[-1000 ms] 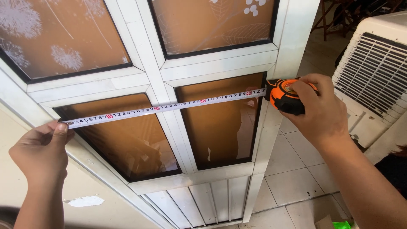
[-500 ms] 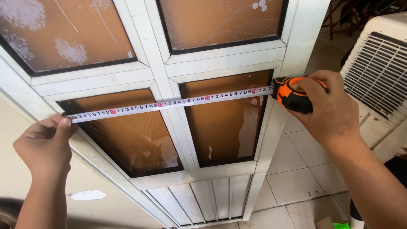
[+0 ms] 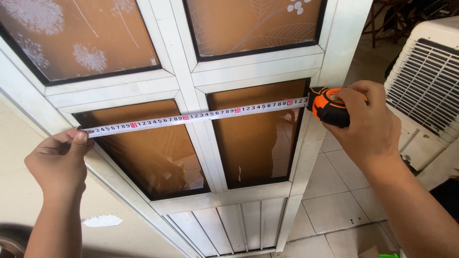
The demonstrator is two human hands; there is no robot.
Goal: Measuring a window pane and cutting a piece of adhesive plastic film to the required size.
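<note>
Head view. The tape measure blade (image 3: 196, 115) is drawn out across the lower glazed section of a white-framed door (image 3: 186, 62). It spans both amber glass panes (image 3: 143, 157) and crosses the centre mullion (image 3: 203, 138).

Left hand (image 3: 60, 160): thumb and fingers are pinched together on the free end of the blade, pressing it at the left stile of the frame.

Right hand (image 3: 370, 122): closed around the orange and black tape case (image 3: 327, 106), which sits at the right stile, just beside the frame's outer edge.

Progress, as judged from this view: the blade is extended, both ends are seated at the two stiles, and the graduations face the camera, readable. What appears left is taking the reading at the case end and letting the blade retract.

Orientation: the blade's long axis runs left to right across the door, rising slightly toward the right. The hook end points left; the case end points right, toward a white louvred appliance (image 3: 425, 86) standing on the tiled floor (image 3: 334, 200).
</note>
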